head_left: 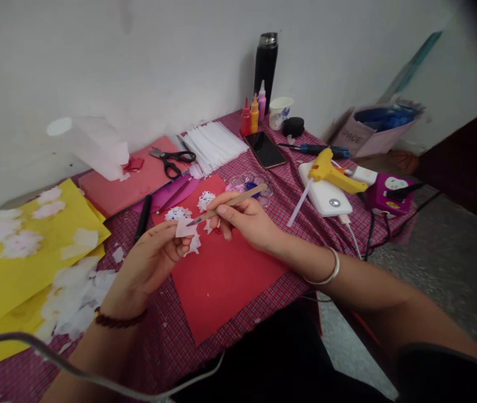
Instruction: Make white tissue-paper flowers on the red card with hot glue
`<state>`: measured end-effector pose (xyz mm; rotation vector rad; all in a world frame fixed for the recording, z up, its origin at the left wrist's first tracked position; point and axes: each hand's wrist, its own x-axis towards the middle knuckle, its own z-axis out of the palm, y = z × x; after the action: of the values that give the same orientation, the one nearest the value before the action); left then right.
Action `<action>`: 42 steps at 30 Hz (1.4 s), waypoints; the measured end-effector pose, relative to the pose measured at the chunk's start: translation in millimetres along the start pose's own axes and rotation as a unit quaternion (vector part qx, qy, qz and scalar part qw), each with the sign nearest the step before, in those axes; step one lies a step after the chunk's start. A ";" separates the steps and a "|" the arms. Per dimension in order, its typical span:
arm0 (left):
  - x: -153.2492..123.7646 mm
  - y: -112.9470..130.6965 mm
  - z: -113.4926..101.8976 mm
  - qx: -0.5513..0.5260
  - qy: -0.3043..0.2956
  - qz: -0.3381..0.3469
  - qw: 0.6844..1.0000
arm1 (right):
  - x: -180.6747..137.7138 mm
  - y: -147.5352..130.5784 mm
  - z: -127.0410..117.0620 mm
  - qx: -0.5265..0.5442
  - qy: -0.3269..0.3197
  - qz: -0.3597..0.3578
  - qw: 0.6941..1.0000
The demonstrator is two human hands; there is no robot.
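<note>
My left hand (154,254) pinches a small piece of white paper (185,228) between thumb and fingers. In my right hand (244,219) is a paintbrush (240,198) with a flat wooden handle, gripped like a pen. Its dark, bluish tip meets the paper or lies just over it; I cannot tell which. Beneath both hands lies a red sheet (225,285). White paper flowers speckled with blue, one (178,213) by my left fingers and another (206,200) farther back, rest there. A clear palette (264,196) with blue and pink paint sits behind my right hand.
Yellow sheets (7,285) with pale paper flowers and scraps lie left. Scissors (173,160), white sticks (215,145), paint bottles (245,118), a phone (265,149) and a black flask (266,67) stand or lie behind. At right, a yellow glue gun (334,172) rests on a white power bank (326,198).
</note>
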<state>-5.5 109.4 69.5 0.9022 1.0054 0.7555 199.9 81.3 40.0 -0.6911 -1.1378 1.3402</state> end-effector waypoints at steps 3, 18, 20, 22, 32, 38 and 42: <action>4.6 1.0 8.1 0.011 0.012 0.060 0.998 | 3.0 -0.4 -2.0 0.055 0.012 0.007 0.998; 4.2 -0.2 31.4 0.455 0.059 0.469 0.755 | 9.2 -10.5 -10.2 0.103 0.093 0.055 0.989; 3.6 1.0 31.6 0.406 0.080 0.431 0.802 | 9.0 -14.0 -9.0 0.117 0.081 0.054 0.988; 3.8 2.7 34.3 0.315 0.091 0.354 0.876 | 9.2 -15.6 -8.2 0.103 0.074 0.053 0.991; 33.0 -1.0 12.2 0.345 -0.057 0.177 0.920 | 16.9 1.0 -18.7 -0.122 0.123 0.084 0.981; 43.3 -13.4 4.5 0.571 -0.075 0.185 0.796 | 11.8 -1.1 -18.0 -0.296 0.068 0.031 0.952; 43.0 -21.7 11.7 0.647 -0.043 0.240 0.722 | 10.0 -1.9 -18.9 -0.350 0.037 0.018 0.936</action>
<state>23.2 133.7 37.1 2.4743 1.1807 0.2991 216.5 94.7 37.5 -1.2663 -1.5574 0.9070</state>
